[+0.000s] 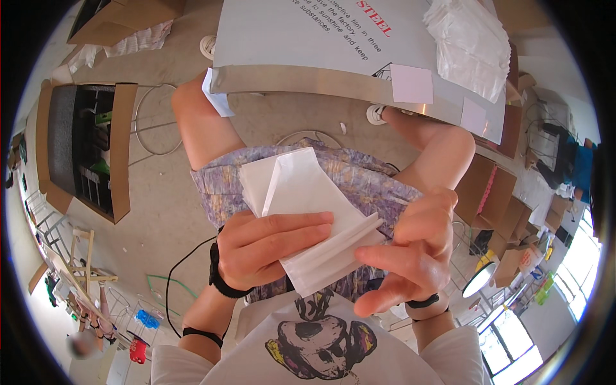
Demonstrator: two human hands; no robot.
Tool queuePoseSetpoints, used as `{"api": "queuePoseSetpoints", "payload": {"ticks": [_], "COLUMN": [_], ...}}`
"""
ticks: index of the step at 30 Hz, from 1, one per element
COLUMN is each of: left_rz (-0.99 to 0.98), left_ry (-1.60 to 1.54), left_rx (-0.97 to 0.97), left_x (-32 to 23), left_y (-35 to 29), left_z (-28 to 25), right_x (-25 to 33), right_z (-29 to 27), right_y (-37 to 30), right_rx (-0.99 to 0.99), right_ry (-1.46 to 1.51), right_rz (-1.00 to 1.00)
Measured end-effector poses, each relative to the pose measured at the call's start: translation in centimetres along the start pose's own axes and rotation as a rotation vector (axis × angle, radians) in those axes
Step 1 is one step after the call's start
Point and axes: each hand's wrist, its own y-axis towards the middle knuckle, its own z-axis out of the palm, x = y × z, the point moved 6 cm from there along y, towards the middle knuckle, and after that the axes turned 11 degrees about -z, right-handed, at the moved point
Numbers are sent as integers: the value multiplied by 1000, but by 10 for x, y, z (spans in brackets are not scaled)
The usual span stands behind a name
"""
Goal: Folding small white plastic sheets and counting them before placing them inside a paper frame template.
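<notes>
A stack of thin, white, translucent plastic bags [303,187] lies above my lap, with a diagonal fold on its top sheet and a curled, layered edge at its near right. My left hand [260,247] grips the stack, fingers pressed flat across the top and the thumb hidden beneath. At the curled edge, the index fingertip of my right hand [414,256] touches or nearly touches the plastic. That hand's thumb is spread away lower down, and nothing shows between its fingers. Dark bands circle both wrists.
Ahead stands a metal-edged table [289,80] with a heap of clear plastic bags [468,48] at its right. Paper pieces hang on its front edge, one being a pale square [412,84]. An open cardboard box [122,154] sits at left; more cardboard boxes [484,189] stand at right.
</notes>
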Motion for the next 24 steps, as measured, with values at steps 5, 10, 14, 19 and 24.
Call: {"api": "queuePoseSetpoints", "payload": {"ticks": [5, 10, 14, 19, 24], "left_rz": [23, 64, 106, 149, 167], "left_ry": [-19, 52, 95, 170, 193], "left_rx": [-20, -12, -31, -44, -50], "left_x": [1, -1, -2, -5, -9], "left_y": [-1, -3, -5, -5, -6], "left_z": [0, 2, 2, 1, 2], "right_x": [1, -1, 1, -1, -15], "right_z": [0, -1, 0, 0, 3], "right_y": [3, 3, -1, -2, -13], "right_rx": [-25, -45, 16, -15, -75], "right_ry": [17, 20, 20, 53, 173], "right_rz": [-18, 1, -31, -40, -53]}}
